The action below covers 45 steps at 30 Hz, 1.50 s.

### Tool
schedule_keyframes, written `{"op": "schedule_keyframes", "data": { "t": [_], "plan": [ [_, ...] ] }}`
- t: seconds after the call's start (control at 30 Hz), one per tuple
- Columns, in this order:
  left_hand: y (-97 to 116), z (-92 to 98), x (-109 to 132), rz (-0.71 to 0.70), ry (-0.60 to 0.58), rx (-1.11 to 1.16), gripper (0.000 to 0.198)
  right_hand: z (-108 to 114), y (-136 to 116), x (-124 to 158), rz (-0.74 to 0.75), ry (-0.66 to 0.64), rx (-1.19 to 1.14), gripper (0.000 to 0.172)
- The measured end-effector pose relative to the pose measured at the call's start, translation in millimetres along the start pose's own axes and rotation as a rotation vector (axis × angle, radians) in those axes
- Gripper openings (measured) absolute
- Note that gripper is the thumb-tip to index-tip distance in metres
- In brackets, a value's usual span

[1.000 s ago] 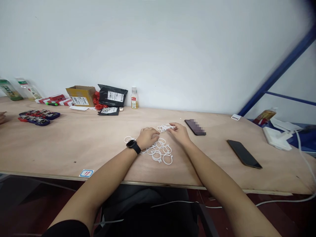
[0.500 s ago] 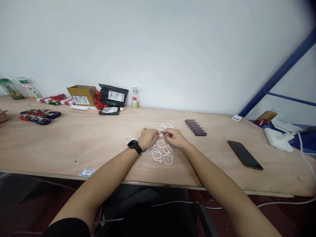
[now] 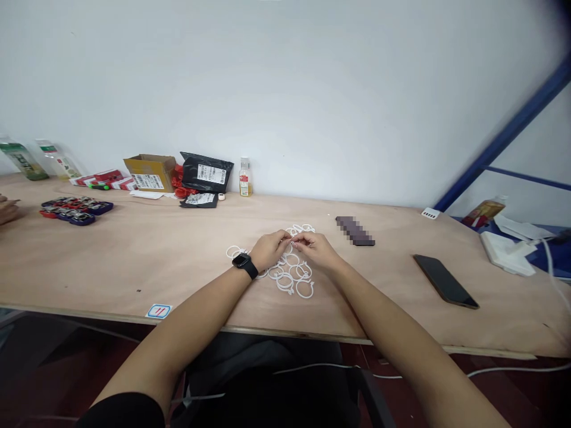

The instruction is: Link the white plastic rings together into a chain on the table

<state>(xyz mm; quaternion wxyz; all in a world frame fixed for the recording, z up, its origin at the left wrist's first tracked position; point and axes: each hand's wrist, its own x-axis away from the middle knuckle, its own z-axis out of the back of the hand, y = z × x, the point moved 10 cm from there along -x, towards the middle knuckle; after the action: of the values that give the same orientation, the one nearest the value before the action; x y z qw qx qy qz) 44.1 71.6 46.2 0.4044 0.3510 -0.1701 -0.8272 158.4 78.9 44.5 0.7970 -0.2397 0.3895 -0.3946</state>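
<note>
Several white plastic rings (image 3: 292, 276) lie in a loose pile on the plywood table (image 3: 178, 255), with a few more rings (image 3: 302, 228) just behind my hands. My left hand (image 3: 270, 249), with a black watch on its wrist, and my right hand (image 3: 314, 249) meet fingertip to fingertip above the pile. Both pinch a white ring (image 3: 292, 239) between them. The ring is mostly hidden by my fingers.
Two dark phones (image 3: 355, 230) (image 3: 445, 280) lie to the right. At the back stand a cardboard box (image 3: 151, 172), black mail bags (image 3: 206, 173), a small bottle (image 3: 243, 177) and red packets. Coloured items (image 3: 75, 210) and another person's hand (image 3: 6, 209) are far left. White cables and a blue frame are at right.
My right hand came back from the rear rings toward my left hand. Both hands now meet and pinch a ring over the pile.
</note>
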Motion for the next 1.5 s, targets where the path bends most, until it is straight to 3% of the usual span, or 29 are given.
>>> {"op": "schedule_keyframes", "data": {
  "t": [0.1, 0.23, 0.53, 0.63, 0.83, 0.93, 1.07, 1.23, 1.33, 1.5],
  "plan": [
    [-1.0, 7.8, -1.4, 0.001, 0.057, -0.039, 0.025, 6.5, 4.1, 0.2, -0.025, 0.052, 0.022, 0.019],
    [-7.7, 10.7, -3.1, 0.02, 0.035, -0.139, 0.025, 21.9, 9.0, 1.3, -0.043, 0.176, 0.07, 0.014],
    [-12.0, -22.9, 5.3, 0.038, -0.27, -0.312, 0.03, 39.5, 8.9, 3.4, -0.093, 0.289, 0.103, 0.018],
    [-13.8, -28.7, 7.2, 0.059, -0.31, -0.335, 0.028, 44.1, 16.7, 4.3, -0.09, 0.347, 0.13, 0.024],
    [-12.9, -16.5, 3.1, 0.088, -0.217, -0.26, 0.021, 57.2, 53.8, 1.1, -0.182, 0.363, 0.407, 0.034],
    [-11.7, -7.4, 0.2, 0.103, -0.131, -0.201, 0.022, 63.4, 60.2, 2.1, -0.2, 0.359, 0.403, 0.029],
    [-9.1, 2.8, -3.4, 0.073, -0.004, -0.148, 0.02, 55.4, 34.0, 3.7, -0.072, 0.342, 0.252, 0.025],
    [-6.4, 10.9, -5.0, 0.006, 0.092, -0.133, 0.022, 14.0, -6.1, 2.1, 0.099, 0.145, 0.191, 0.026],
    [-4.2, 14.3, -3.7, -0.038, 0.132, -0.114, 0.021, 1.3, -9.9, 2.1, 0.099, 0.109, 0.167, 0.024],
    [-2.9, 13.1, -1.9, -0.071, 0.137, -0.032, 0.019, 6.4, -2.4, 2.5, 0.032, 0.162, 0.115, 0.019]
  ]
}}
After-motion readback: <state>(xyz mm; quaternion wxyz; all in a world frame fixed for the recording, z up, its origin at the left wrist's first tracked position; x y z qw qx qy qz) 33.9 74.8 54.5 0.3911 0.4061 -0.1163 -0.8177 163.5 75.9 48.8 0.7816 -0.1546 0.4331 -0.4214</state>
